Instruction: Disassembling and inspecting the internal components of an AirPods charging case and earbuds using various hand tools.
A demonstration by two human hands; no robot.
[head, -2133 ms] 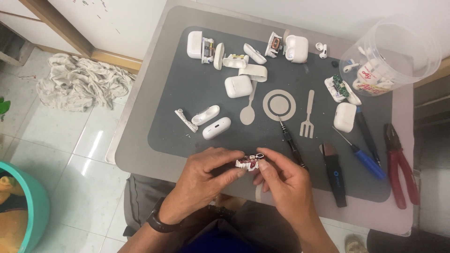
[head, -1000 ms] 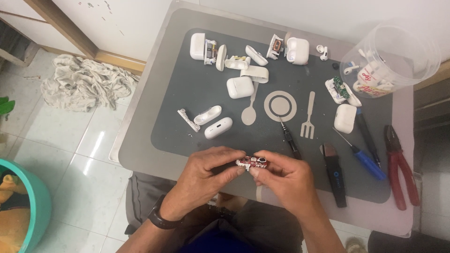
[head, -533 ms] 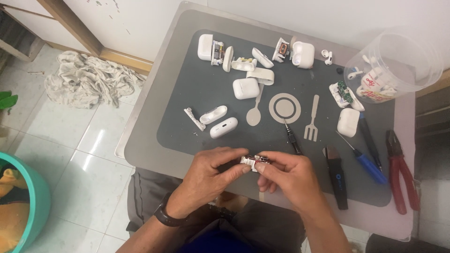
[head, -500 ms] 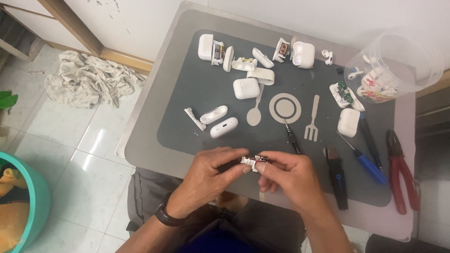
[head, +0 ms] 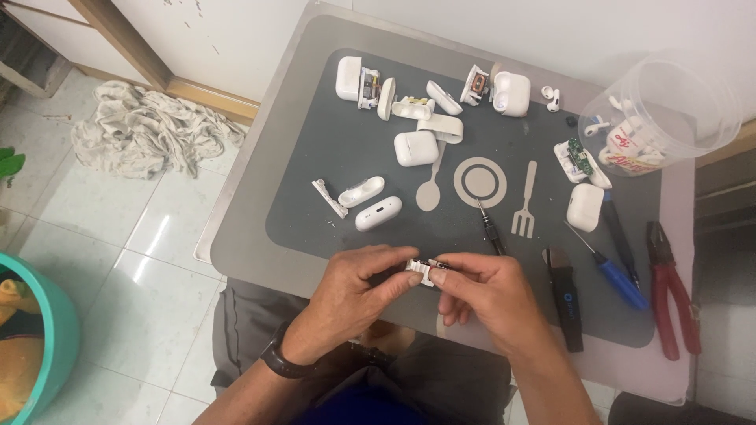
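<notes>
Here, low in the frame's centre, left hand (head: 354, 287) and right hand (head: 480, 293) both pinch the small white earbud-case insert (head: 423, 271) in a clenched grip, seemingly prying it apart, which likely calls for a steady pull.

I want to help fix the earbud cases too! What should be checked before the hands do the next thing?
1. Both hands grip the small white part: left hand and right hand pinch it: ok.
2. Part held over the grey mat, not the floor: ok.
3. Black screwdriver lies near the right hand: ok.
4. Red pliers lie away from the hands: ok.
5. Whether the part is already open: cannot tell.
</notes>
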